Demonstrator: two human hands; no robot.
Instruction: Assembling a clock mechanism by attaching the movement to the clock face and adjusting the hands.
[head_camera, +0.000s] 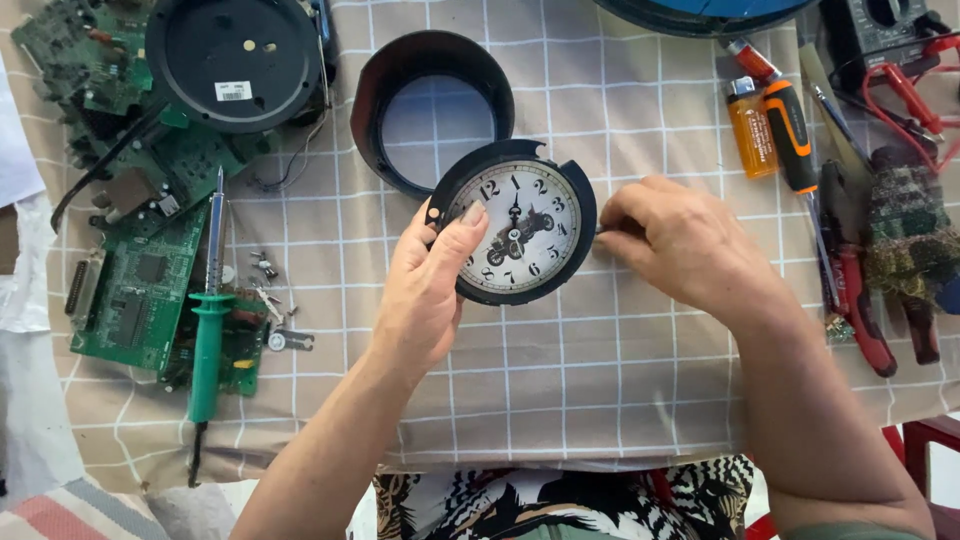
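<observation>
Checked beige cloth (560, 360) covers the table where we work, and nearest to us our 2 forearms reach up toward its middle. Our left hand (425, 290) holds the round clock face (515, 235) by its lower-left rim, thumb laid over the white dial, the fingers curled behind. The clock sits between both hands, tilted a little, its dark rim notched on the right. Our right hand (680, 245) touches that right edge, fingertips pinched narrow on something thin; we cannot tell what it is. The left hand carries the clock, so it is the nearer one; the right meets it from the side.

Just beyond the clock lies an empty black ring casing (432, 105), overlapped by the clock's upper-left edge. To the left lie a green-handled soldering iron (208, 330), green circuit boards (135, 290) and a few loose screws (265, 268), well apart from the hands. To the right rest an orange screwdriver (790, 135), an orange lighter (750, 130) and red-handled pliers (865, 310). Farther up on the left sits a black round back cover (235, 60). Nothing lies between hands and clock.
</observation>
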